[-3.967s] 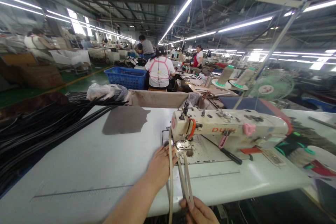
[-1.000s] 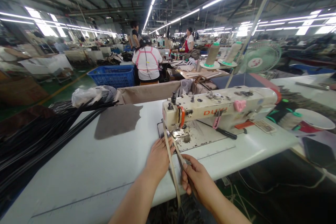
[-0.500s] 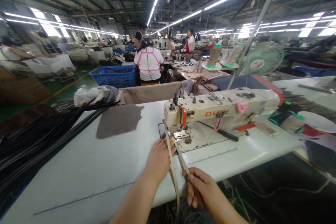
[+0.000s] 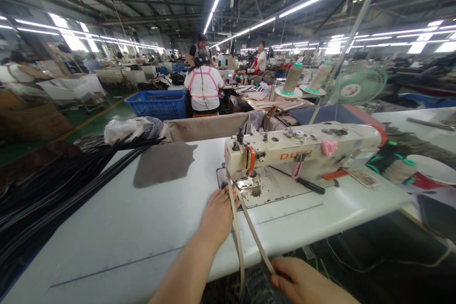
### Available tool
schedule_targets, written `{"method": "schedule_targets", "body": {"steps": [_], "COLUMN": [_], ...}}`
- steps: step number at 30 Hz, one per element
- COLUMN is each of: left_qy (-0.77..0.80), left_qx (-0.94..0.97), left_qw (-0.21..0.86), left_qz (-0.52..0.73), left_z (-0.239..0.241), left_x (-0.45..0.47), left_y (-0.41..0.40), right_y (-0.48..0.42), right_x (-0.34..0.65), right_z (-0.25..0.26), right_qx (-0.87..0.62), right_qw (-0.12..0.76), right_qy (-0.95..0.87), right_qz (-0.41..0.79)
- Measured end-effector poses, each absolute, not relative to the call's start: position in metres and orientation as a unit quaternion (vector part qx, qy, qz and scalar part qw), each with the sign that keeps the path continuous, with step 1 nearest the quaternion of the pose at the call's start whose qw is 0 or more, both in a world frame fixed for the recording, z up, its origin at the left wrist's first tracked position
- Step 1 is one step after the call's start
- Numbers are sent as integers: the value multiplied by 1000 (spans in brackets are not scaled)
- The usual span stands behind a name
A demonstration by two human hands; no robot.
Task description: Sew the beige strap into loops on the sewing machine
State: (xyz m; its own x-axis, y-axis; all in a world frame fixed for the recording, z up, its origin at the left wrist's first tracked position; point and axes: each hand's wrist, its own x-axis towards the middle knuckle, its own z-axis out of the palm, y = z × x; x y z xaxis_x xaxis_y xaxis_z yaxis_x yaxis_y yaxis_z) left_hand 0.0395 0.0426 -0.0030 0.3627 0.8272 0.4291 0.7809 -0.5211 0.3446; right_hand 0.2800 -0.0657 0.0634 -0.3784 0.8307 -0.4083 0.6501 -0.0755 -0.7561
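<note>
A cream sewing machine (image 4: 302, 149) stands on the white table (image 4: 142, 218). Two tan straps (image 4: 249, 228) run from under its presser foot towards me. My left hand (image 4: 217, 216) lies flat on the table just left of the straps, fingers stretched towards the needle plate. My right hand (image 4: 302, 280) is below the table's front edge, closed on the near end of one strap, pulling it taut. The other strap hangs loose over the edge.
A heap of long black strips (image 4: 53, 185) covers the table's left side, with a plastic bag (image 4: 131, 128) behind. Thread cones (image 4: 294, 78) and a green fan (image 4: 356, 88) stand at the right back. Other workers sit and stand at far stations beside a blue crate (image 4: 160, 104).
My right hand has slid back along the strap, from beside the left hand down past the table's front edge. The left hand stays flat by the presser foot.
</note>
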Motion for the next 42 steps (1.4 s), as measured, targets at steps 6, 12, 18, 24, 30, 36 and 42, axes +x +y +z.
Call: {"method": "schedule_targets", "body": {"steps": [6,12,18,24,30,36,42], "left_qy": [487,490,484,493,488,486,477], "left_qx": [823,818,821,817,821,820,827], "left_qw": [44,34,41,38,43,35,25], "left_qz": [288,299,299,298,292,301,297], "left_z": [-4,-11,-9,-12,-16,-15,-17], "left_x": [40,40,39,40,38,37,36], "left_y": [44,45,45,44,45,45,48], "right_y": [-67,-47,-19,12,37,42,41], "right_x": [302,331,366,392,402,398,386], "right_z": [58,62,73,46,23,22,21], "right_qx": [-595,-648,-703,-703,-689,-690,-678], "right_qw": [-77,-70,39,196,187,172,180], "right_qy": [-725,-724,-698,-680,-692,-691,-701], "right_qz": [338,228,133,-65,-108,-126,-129]}}
